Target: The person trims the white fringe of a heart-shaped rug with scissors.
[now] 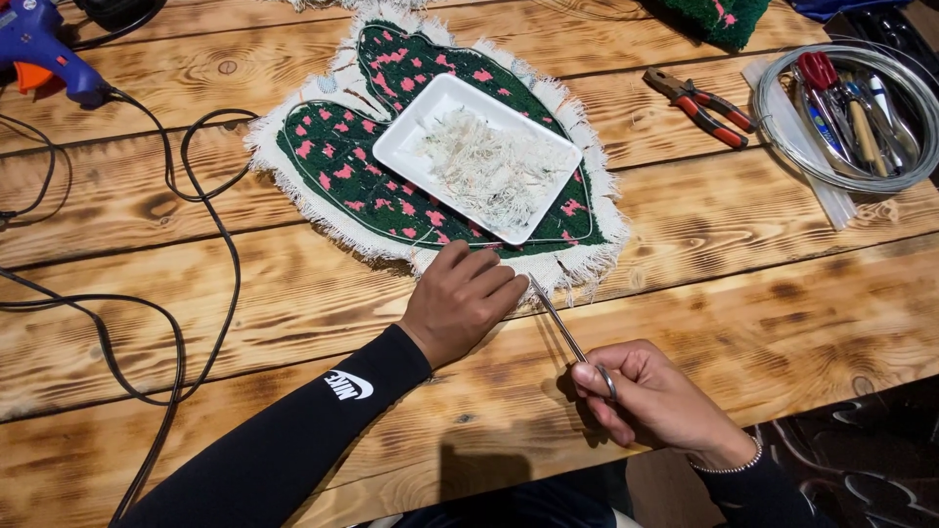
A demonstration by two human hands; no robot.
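Note:
A green tufted mat (342,156) with pink spots and a frayed white fabric border lies on the wooden table (743,293). A white rectangular tray (411,137) holding white thread trimmings rests on top of it. My left hand (460,298) presses flat on the mat's near fringe. My right hand (650,396) grips slim metal scissors (562,323), their tips reaching the fringe beside my left fingers.
Black cables (210,225) loop over the left of the table, running to a blue glue gun (44,49) at the far left corner. Red-handled pliers (699,103) lie at the back right beside a wire coil (846,117) holding several tools.

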